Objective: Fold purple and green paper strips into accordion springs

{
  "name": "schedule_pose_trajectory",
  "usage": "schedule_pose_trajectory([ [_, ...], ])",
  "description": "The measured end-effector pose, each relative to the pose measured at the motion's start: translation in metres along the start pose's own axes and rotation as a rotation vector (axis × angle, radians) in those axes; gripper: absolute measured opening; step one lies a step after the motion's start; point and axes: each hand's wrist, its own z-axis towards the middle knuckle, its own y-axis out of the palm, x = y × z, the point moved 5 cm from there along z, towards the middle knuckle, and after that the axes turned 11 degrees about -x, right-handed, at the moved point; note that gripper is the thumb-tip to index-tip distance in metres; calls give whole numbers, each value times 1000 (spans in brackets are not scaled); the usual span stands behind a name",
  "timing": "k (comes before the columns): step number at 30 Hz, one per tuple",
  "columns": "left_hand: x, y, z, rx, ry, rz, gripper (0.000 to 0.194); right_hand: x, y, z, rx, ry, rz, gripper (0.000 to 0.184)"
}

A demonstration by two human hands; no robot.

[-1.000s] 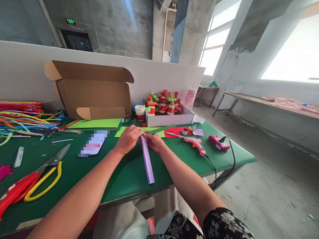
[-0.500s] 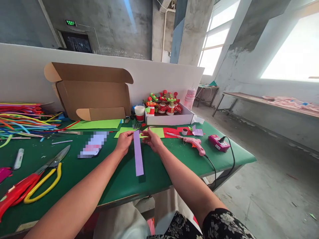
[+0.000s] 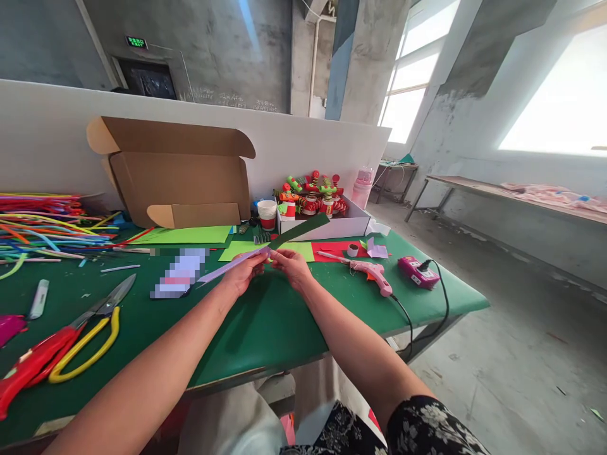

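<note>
A purple paper strip (image 3: 232, 266) slants over the table, and my left hand (image 3: 245, 273) pinches it near its upper end. A dark green strip (image 3: 301, 231) rises from the same spot toward the upper right; whether the two are joined is hidden by my fingers. My right hand (image 3: 291, 266) closes its thumb and fingers on the strips where they meet. Behind my hands lie light green paper (image 3: 244, 249) and red paper (image 3: 327, 248). A pink glue gun (image 3: 374, 273) rests right of my right hand.
Large scissors (image 3: 76, 338) and a pixelated flat object (image 3: 180, 273) lie on the left. Pipe cleaners (image 3: 42, 234) are heaped behind. An opened cardboard box (image 3: 184, 183), paper cups (image 3: 267, 215) and a white box (image 3: 327, 230) of red-green figures stand at the back. A corded purple power block (image 3: 417, 272) sits right.
The purple strip swung from hanging toward me to slanting left. A dark green strip now shows, extending up to the right. My hands have come together at the middle.
</note>
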Motion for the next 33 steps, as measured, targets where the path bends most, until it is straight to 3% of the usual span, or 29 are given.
schedule_pose_trajectory([
  [6,1,6,-3,-67,-11,39,40,-2,-7,1,54,2,-231,33],
  [14,8,-2,-2,9,-11,-29,38,-5,-2,1,-24,3,-298,28],
  [22,7,2,-2,-28,-3,-2,39,-2,-5,0,-19,4,-190,30],
  [29,15,-2,1,-19,96,-31,42,8,-2,8,-135,168,95,11],
  [33,17,1,0,-75,113,1,43,15,-2,8,-158,202,177,15],
])
